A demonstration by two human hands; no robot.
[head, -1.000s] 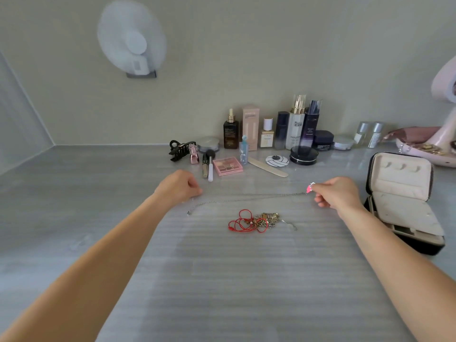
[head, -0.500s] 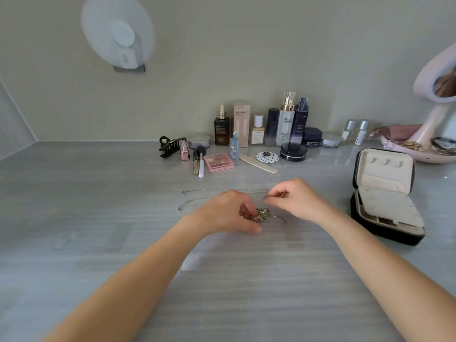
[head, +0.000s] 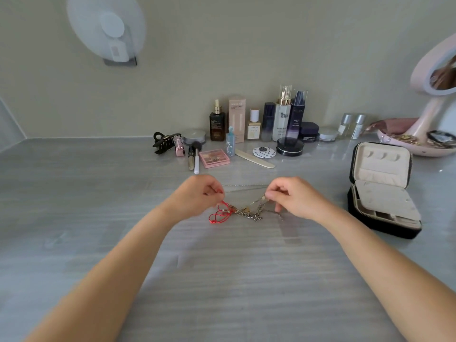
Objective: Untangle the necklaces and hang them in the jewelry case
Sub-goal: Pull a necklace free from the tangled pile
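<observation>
On the table (head: 222,280), our left hand (head: 197,197) pinched the red cord (head: 218,216) and our right hand (head: 296,197) the gold chain (head: 249,214), knotted together; a silver chain (head: 246,185) lay free just beyond, the open jewelry case (head: 381,169) at right hung with none.

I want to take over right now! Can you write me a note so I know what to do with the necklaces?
The left hand pinches the red cord at the left of the knot.
The right hand pinches the gold chain at the right of it.
The silver chain lies stretched on the table behind the hands and looks free.
The jewelry case stands open at the right, with nothing hanging in its lid.
Done: the silver chain seems untangled.
Left: pull the red cord and gold chain apart, then hang all three in the case.
</observation>
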